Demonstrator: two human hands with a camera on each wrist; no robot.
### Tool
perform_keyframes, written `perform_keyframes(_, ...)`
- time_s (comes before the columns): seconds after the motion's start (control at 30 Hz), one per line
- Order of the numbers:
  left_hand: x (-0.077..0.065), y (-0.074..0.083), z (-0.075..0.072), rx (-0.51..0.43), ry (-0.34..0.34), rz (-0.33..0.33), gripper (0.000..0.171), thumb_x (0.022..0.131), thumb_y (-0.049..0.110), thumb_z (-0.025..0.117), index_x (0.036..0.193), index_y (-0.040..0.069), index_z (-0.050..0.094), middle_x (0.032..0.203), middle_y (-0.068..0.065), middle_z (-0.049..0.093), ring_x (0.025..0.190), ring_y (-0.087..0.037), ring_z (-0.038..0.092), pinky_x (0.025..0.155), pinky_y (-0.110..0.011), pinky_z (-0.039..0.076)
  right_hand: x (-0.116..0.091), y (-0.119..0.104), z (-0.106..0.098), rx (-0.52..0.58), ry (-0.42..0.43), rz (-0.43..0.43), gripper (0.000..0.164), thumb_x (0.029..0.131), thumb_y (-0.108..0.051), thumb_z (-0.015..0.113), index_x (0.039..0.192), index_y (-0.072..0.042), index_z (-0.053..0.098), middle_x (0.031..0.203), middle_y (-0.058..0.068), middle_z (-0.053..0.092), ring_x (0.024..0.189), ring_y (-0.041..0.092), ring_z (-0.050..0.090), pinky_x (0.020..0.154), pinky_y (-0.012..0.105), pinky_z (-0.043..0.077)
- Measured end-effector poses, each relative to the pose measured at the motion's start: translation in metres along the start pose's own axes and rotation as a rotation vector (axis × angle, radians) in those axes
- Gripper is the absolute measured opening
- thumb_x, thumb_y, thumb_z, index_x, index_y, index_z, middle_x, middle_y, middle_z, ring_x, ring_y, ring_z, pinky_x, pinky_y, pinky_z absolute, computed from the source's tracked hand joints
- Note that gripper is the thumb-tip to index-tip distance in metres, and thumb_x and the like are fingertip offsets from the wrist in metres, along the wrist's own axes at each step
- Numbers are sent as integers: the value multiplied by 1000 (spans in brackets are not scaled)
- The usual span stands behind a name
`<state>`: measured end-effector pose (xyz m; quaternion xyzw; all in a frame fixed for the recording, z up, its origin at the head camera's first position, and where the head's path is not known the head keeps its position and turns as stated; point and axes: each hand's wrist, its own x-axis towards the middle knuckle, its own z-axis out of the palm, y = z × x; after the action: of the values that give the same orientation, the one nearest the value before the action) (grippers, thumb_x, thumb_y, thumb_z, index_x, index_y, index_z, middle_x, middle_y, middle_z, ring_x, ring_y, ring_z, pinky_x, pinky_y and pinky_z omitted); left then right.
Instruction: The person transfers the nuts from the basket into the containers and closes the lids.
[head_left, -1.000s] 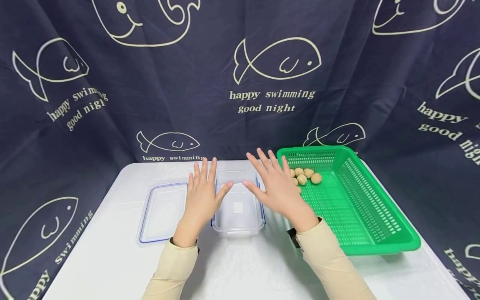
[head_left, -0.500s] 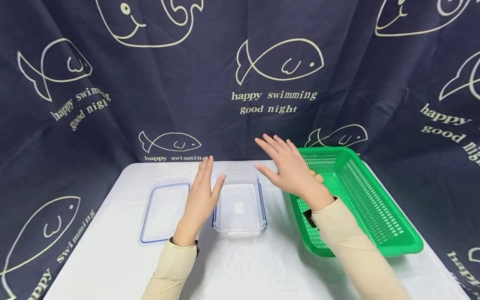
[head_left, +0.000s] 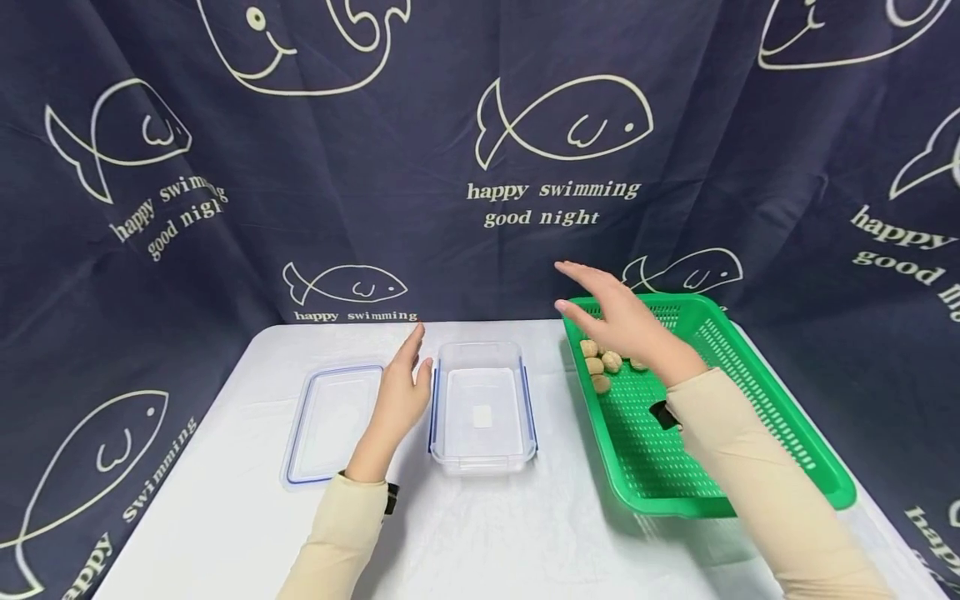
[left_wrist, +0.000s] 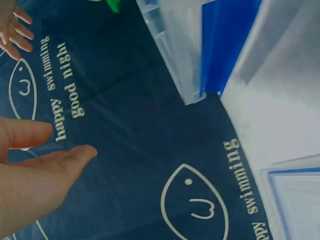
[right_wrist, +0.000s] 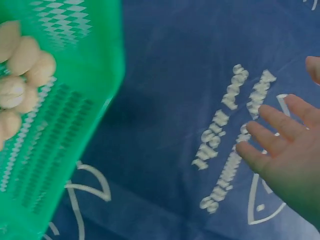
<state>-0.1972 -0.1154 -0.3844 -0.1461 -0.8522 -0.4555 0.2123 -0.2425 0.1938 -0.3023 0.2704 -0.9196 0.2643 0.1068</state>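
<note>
Dark blue curtain (head_left: 442, 242) behind the table and along both sides, printed with pale fish drawings (head_left: 573, 121) and the words (head_left: 553, 191) "happy swimming good night". White table (head_left: 495, 533) in front, rounded at the far left corner.

On top, from left to right: clear lid (head_left: 333, 425) with a blue line around its edge, lying flat; clear box (head_left: 467, 387) just beside it, standing upright with its top uncovered, with blue clips along 2 sides and 1 white square patch (head_left: 482, 417) at the bottom; green basket (head_left: 645, 467) with slotted walls, near the right end. Walnuts (head_left: 611, 362) inside the basket, bunched in the far left corner, partly hidden by the right hand (head_left: 626, 317).

Left hand (head_left: 401, 387): hovers near the left side of the box, overlapping the right edge of the lid in the head view. Fingers extended and close together, thumb held apart, grip empty. Shown apart from box and lid in the left wrist view.

Right hand: raised by the far left part of the basket, fingers pointing left, thumb apart, grip empty. Fingers straight and slightly spread in the right wrist view, well apart from the walnuts.

Cream sleeves (head_left: 750, 467) on both arms, with 1 black band (head_left: 663, 414) showing at each cuff.
</note>
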Motion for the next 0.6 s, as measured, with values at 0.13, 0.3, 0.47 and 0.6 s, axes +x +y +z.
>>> perform_keyframes(0.13,-2,-9,6,-15,18,-33,51,88,-11,53,137,-13,40,139,-32,44,124,-45,48,102,-45,45,-3,22,0,105,-11,57,58,98,-39,53,150,-24,33,154,5,33,140,31,31,110,55,32)
perform_keyframes(0.3,-5,-16,11,-37,-29,-159,53,88,-10,55,138,-13,39,140,-32,42,125,-45,47,103,-44,44,-7,50,2,234,2,133,56,99,-38,52,150,-21,35,152,8,36,138,32,34,110,53,32)
perform_keyframes(0.47,-8,-21,14,-95,-92,-257,53,89,-8,55,139,-13,38,141,-31,41,128,-43,44,105,-44,42,-13,79,5,339,25,200,55,100,-36,50,149,-16,35,149,15,40,135,35,36,109,53,35)
perform_keyframes(0.6,-10,-28,16,-146,-109,-301,52,89,-10,54,138,-15,38,143,-31,39,130,-43,41,107,-43,40,-22,100,8,381,61,258,54,101,-36,49,149,-15,36,147,16,42,132,34,41,107,54,37)
